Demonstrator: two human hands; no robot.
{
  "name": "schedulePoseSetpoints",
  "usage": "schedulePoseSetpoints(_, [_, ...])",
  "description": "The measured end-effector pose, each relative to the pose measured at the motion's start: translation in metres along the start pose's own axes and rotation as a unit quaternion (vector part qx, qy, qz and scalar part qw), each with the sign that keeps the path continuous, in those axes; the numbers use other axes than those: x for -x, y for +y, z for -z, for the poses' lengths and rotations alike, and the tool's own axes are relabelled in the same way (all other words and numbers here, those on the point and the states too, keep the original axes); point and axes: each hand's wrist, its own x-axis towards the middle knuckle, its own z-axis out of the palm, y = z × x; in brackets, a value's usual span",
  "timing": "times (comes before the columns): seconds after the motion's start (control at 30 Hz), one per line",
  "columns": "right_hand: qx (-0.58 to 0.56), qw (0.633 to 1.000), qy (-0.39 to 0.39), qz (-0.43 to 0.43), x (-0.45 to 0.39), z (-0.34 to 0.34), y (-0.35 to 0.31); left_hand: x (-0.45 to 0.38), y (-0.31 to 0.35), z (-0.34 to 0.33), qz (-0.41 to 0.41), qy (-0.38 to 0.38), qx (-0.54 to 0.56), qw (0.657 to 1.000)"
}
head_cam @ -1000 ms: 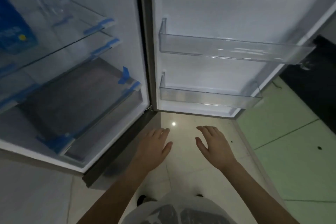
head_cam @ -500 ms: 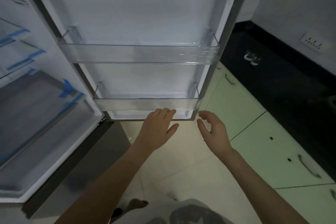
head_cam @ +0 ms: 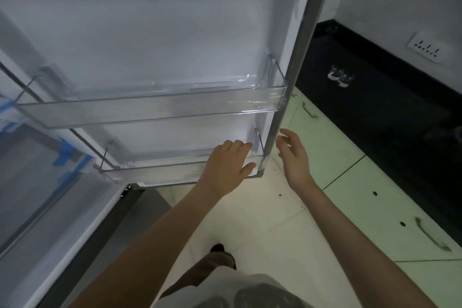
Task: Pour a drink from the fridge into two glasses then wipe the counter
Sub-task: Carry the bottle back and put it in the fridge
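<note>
Open fridge door point(head_cam: 155, 32) across most of the view, clear door bins point(head_cam: 155, 107) bare. Black table point(head_cam: 390, 117) at right, beyond the door's edge, two glasses point(head_cam: 340, 77) side by side on it, wall socket point(head_cam: 428, 47) above. Pale green cabinets point(head_cam: 355, 197) below. Left hand point(head_cam: 228, 161), grip apart, before the lowest bin; right hand point(head_cam: 293, 155), fingers loosely spread, beside the door's edge.

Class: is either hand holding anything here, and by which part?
Nothing is held: the left hand and right hand are open beside the white fridge door.
</note>
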Motion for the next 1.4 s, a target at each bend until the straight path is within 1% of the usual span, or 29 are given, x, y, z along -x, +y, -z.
schedulePoseSetpoints(0.1, [-0.01, 0.999, 0.022, -0.03, -0.024, -0.009, -0.002, -0.012, -0.006, -0.011, 0.014, -0.057, 0.006, 0.998])
schedulePoseSetpoints(0.2, [-0.032, 0.999, 0.029, -0.026, -0.044, -0.013, -0.004, -0.015, -0.009, -0.018, 0.0, -0.07, 0.008, 0.998])
schedulePoseSetpoints(0.23, [-0.037, 0.999, 0.027, -0.023, -0.05, -0.014, -0.004, -0.016, -0.009, -0.02, -0.013, -0.065, 0.003, 0.998])
schedulePoseSetpoints(0.33, [-0.037, 0.999, 0.02, -0.005, -0.059, -0.015, -0.003, -0.015, -0.011, -0.027, -0.056, -0.016, -0.03, 0.998])
schedulePoseSetpoints(0.47, [-0.021, 0.999, 0.035, -0.005, -0.056, -0.016, 0.003, -0.011, -0.011, -0.036, -0.065, 0.034, -0.04, 0.997])
schedulePoseSetpoints(0.6, [-0.004, 0.999, 0.041, 0.001, -0.04, -0.011, 0.008, 0.001, -0.002, -0.04, -0.051, 0.071, -0.05, 0.995])
schedulePoseSetpoints(0.8, [0.021, 0.998, 0.035, 0.038, -0.001, 0.008, 0.015, 0.04, 0.014, -0.041, -0.02, 0.097, -0.064, 0.993])
schedulePoseSetpoints(0.93, [0.018, 0.998, -0.013, 0.061, 0.025, 0.02, 0.017, 0.077, 0.024, -0.041, 0.027, 0.107, -0.084, 0.99])
schedulePoseSetpoints(1.0, [0.02, 0.997, -0.033, 0.067, 0.039, 0.021, 0.018, 0.094, 0.029, -0.041, 0.036, 0.125, -0.095, 0.987])
schedulePoseSetpoints(1.27, [0.031, 0.998, -0.01, 0.061, 0.101, 0.014, 0.024, 0.146, 0.025, -0.038, -0.002, 0.168, -0.097, 0.981])
schedulePoseSetpoints(1.4, [0.03, 0.997, 0.013, 0.065, 0.131, 0.003, 0.028, 0.168, 0.015, -0.04, -0.02, 0.167, -0.101, 0.981])
